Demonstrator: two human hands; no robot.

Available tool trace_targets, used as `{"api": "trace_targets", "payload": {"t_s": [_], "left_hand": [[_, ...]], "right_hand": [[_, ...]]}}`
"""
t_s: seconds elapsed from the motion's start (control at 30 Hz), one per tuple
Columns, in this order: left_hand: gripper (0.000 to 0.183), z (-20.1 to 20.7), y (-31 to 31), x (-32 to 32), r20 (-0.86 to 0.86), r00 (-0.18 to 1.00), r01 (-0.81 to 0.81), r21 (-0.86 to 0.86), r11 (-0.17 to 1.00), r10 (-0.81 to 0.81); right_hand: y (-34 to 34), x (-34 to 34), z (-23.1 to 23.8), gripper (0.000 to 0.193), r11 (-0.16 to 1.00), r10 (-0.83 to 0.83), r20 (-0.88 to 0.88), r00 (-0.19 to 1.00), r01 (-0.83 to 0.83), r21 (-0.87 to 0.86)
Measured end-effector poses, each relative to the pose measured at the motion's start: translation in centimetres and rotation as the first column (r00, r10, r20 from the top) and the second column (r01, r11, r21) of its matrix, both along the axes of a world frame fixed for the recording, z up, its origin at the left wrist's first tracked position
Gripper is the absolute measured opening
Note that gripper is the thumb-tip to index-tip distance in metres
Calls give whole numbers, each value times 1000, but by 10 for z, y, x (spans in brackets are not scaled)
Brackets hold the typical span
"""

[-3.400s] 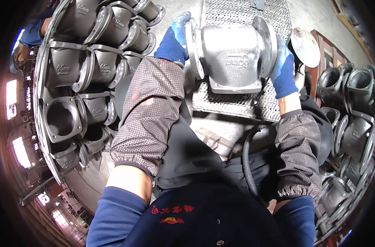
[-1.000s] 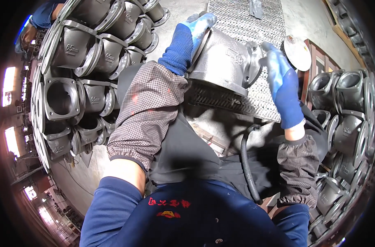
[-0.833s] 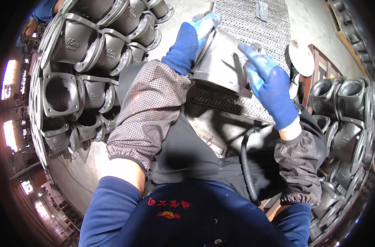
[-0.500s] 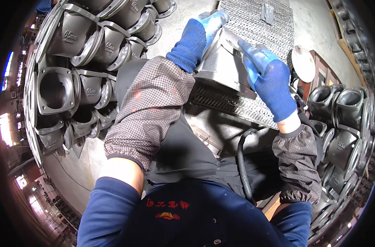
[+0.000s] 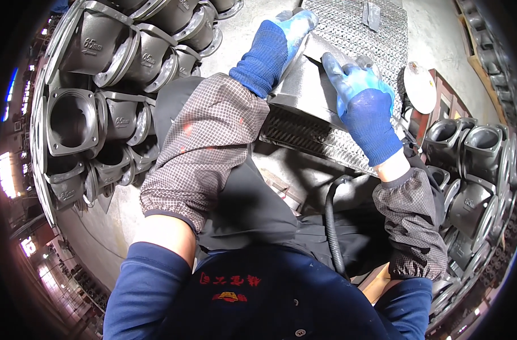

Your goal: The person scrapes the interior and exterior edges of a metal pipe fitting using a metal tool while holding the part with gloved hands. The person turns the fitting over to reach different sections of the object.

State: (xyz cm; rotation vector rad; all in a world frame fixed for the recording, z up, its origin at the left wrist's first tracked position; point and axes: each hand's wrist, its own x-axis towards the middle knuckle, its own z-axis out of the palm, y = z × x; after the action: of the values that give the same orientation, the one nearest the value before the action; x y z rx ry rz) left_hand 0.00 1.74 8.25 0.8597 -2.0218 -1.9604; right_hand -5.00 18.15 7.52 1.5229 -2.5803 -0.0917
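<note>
A grey metal casting with a smooth, sloping face and a raised edge rests tilted on a metal grate. My left hand, in a blue coated glove, is closed round its far left edge, with some fingertips hidden behind it. On the casting's right side lies my right hand, gloved the same way. Its thumb reaches along the upper face while the other fingers curl over the far side, partly out of sight. A small flat grey metal piece sits on the grate beyond both hands.
Grey flanged valve bodies are stacked at the left, and more valve bodies stand at the right. A white round disc is right of the grate. A black corrugated hose runs beside my legs.
My right hand has turned more upright and shifted slightly left along the casting, its fingers curling more. The left hand keeps its hold with little movement.
</note>
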Motion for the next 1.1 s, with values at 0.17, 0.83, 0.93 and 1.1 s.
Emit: {"api": "trace_targets", "payload": {"t_s": [0.17, 0.83, 0.93, 1.1], "left_hand": [[58, -17, -4, -8, 23, 999, -44, -174, 984, 49], [53, -18, -12, -6, 7, 998, 65, -296, 953, -66], [53, -14, -15, -3, 59, 994, 103, -348, 932, -88], [54, 0, 1, -9, 78, 997, 37, -276, 961, -16]], "right_hand": [[-2, 1, -4, 81, 999, -37, -28, 999, 38, 19], [18, -5, 18, 55, 986, 153, 273, 950, -126, -113], [14, -14, 8, 43, 943, 196, 318, 928, -89, -321], [5, -13, 20, 40, 969, 172, 39, 984, -161, -188]]}}
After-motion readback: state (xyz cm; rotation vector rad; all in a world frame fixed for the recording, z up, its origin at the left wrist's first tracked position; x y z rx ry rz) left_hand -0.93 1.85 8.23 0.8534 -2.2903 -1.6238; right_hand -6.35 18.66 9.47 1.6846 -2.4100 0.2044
